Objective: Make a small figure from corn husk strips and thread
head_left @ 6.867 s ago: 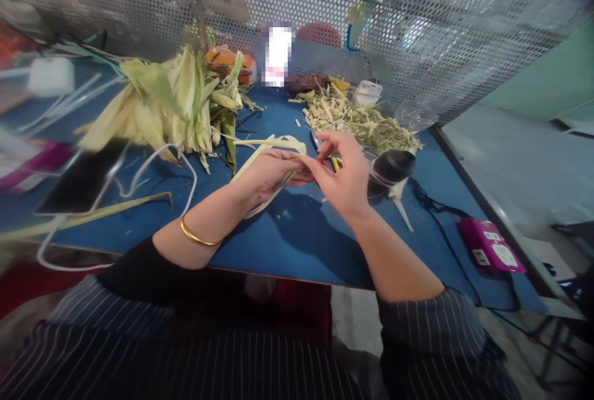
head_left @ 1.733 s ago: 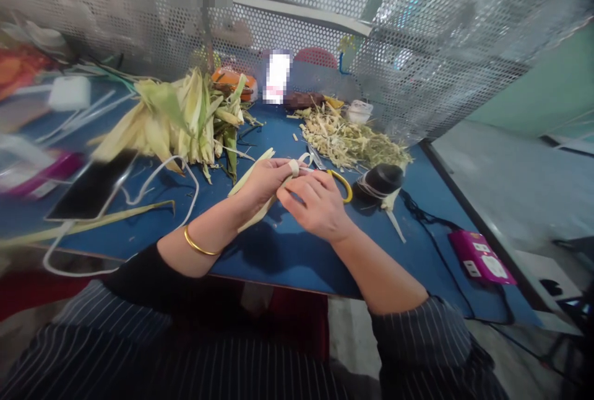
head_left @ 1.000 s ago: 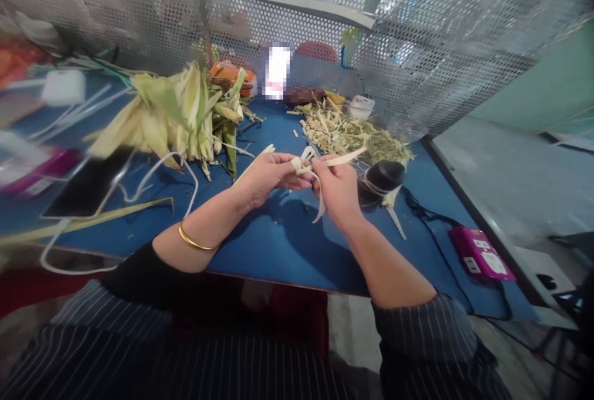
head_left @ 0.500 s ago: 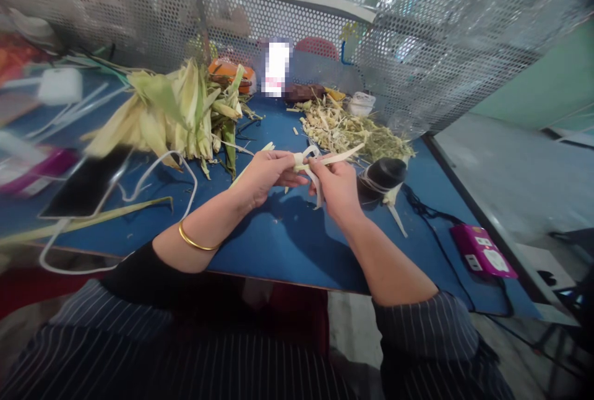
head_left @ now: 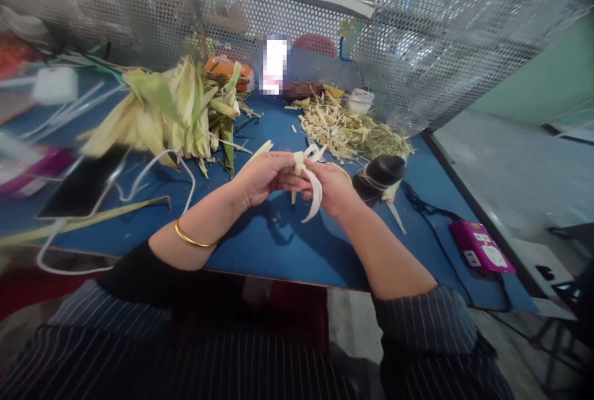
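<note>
Over the middle of the blue table, both hands meet around pale corn husk strips [head_left: 314,195] that look knotted or folded together. My left hand [head_left: 265,176] is closed, pinching the folded part between thumb and fingers. From the other side, my right hand [head_left: 335,187] grips the strips with its fingertips close to the left ones. One strip end curls down below the fingers, while others stick up above them. Part of a yellow ring-like shape shows at the right hand; I cannot make out what it is. Just right of that hand lies a black thread spool [head_left: 379,176].
At the back left is a pile of corn husks [head_left: 179,109]; husk scraps [head_left: 352,125] lie at the back right. A phone [head_left: 83,183] with a white cable [head_left: 192,187] is on the left. A magenta power strip [head_left: 481,246] sits right. Perforated metal mesh [head_left: 417,47] stands behind.
The long strip that pointed up and right across the right hand no longer shows there. A strip end now hangs in a curve below the fingers, and the right hand has turned slightly.
</note>
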`<action>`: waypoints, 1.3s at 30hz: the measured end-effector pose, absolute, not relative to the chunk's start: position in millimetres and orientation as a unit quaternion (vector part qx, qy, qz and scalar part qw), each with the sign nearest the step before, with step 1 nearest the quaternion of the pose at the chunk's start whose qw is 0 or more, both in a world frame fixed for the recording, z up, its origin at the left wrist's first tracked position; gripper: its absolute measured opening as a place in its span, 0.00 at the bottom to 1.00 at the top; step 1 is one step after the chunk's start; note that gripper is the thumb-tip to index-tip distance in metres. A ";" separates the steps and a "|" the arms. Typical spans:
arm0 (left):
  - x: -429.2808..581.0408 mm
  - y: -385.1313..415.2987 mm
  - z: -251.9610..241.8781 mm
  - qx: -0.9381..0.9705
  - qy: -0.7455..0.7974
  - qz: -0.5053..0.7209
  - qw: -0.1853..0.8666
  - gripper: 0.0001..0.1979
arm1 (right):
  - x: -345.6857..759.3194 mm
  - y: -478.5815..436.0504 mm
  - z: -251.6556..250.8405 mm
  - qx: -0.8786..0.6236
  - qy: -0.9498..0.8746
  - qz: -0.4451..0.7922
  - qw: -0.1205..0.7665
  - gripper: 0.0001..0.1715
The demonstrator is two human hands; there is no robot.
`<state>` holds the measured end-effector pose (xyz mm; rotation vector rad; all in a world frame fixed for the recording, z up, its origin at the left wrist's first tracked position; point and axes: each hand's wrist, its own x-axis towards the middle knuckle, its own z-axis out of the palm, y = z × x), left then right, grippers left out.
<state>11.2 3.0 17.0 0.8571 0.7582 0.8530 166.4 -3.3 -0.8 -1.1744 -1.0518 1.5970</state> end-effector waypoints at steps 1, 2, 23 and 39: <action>10.9 3.8 17.2 0.383 0.354 0.395 0.756 0.08 | 166.0 -3.7 -0.7 -0.480 -0.431 0.630 0.433 0.19; 10.3 5.0 17.5 0.371 0.364 0.407 0.751 0.08 | 165.7 -4.4 0.1 -0.496 -0.448 0.606 0.431 0.19; 7.3 -1.0 22.4 0.551 0.362 0.314 0.683 0.09 | 177.2 -10.8 13.6 -0.415 -0.789 0.057 0.449 0.11; 13.5 1.1 13.3 0.468 0.414 0.397 0.672 0.09 | 170.5 -3.5 0.1 -0.558 -0.588 0.342 0.476 0.14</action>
